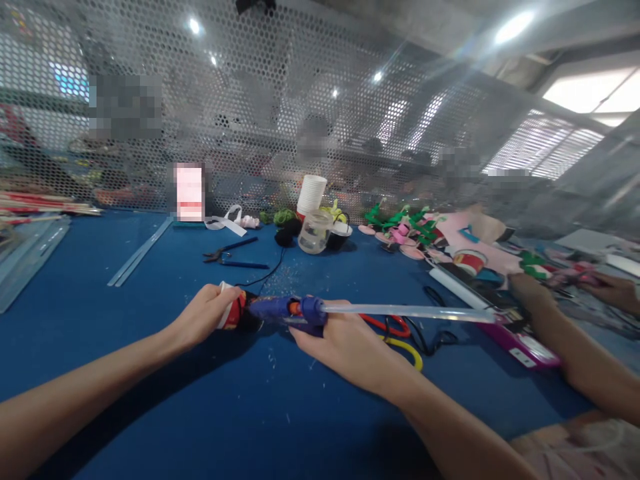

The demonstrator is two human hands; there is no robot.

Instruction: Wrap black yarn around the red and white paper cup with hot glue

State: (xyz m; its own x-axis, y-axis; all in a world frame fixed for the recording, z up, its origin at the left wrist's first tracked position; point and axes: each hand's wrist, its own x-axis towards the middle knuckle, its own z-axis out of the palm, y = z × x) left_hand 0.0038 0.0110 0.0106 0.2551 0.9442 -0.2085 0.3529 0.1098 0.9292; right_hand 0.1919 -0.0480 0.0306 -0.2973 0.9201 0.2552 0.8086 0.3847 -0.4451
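Note:
My right hand (345, 343) grips a blue glue gun (287, 310) lying sideways over the blue table, nozzle pointing left. A long clear glue stick (405, 311) juts from its back toward the right. My left hand (205, 313) holds a small red and white cup-like piece (231, 312) against the gun's nozzle. A black cord (267, 273) runs from the gun toward the back of the table.
Pliers (233, 255), a clear jar (315, 232), stacked white cups (311, 195) and green and pink craft pieces (405, 227) lie further back. Red and yellow scissors (400, 333) sit behind my right hand. Another person's arm (575, 347) reaches in at right. A perforated screen (300, 100) walls off the back.

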